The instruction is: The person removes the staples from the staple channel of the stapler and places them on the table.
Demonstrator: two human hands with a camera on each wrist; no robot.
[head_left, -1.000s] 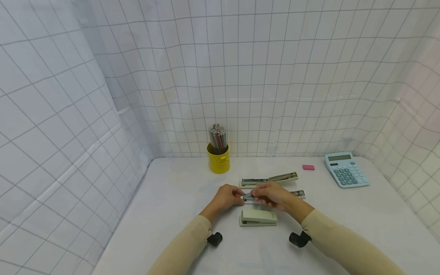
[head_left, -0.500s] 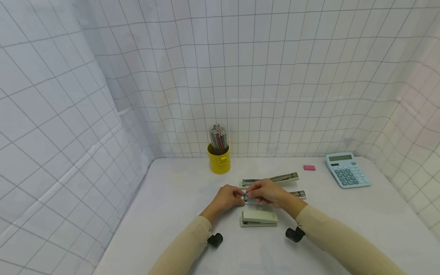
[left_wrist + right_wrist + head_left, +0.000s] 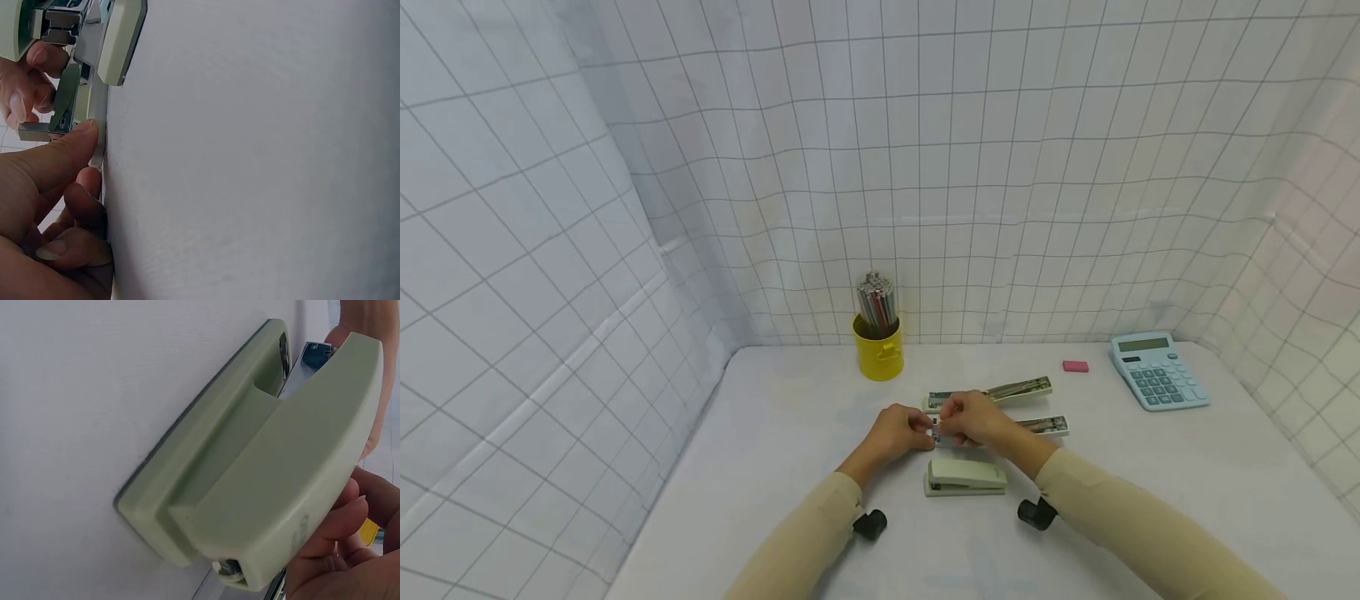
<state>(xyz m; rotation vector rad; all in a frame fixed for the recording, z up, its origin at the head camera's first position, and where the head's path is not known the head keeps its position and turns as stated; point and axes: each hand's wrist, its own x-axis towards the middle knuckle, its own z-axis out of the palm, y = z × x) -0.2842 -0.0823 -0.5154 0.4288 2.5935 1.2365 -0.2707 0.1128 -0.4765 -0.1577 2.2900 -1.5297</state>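
A white stapler (image 3: pixel 1045 426) lies opened out in the middle of the table. My left hand (image 3: pixel 891 435) grips its front end, thumb and fingertips right at the base in the left wrist view. My right hand (image 3: pixel 979 421) is over the same stapler and hides much of its length. Its fingers pinch a short metal strip of staples (image 3: pixel 34 131), which sticks out beside the stapler's front end (image 3: pixel 65 106). Nearer to me lies a pale green stapler (image 3: pixel 965 477) with its top folded down; it fills much of the right wrist view.
Behind the hands lies another opened stapler (image 3: pixel 1026 389). A yellow cup (image 3: pixel 878 360) stands at the back, packed with pencils (image 3: pixel 876 304). At the back right are a pink eraser (image 3: pixel 1075 367) and a light blue calculator (image 3: pixel 1159 371). Gridded white cloth (image 3: pixel 955 183) encloses the table.
My right hand has shifted left along the opened middle stapler to its front end, closer to my left hand. The left hand stays in place.
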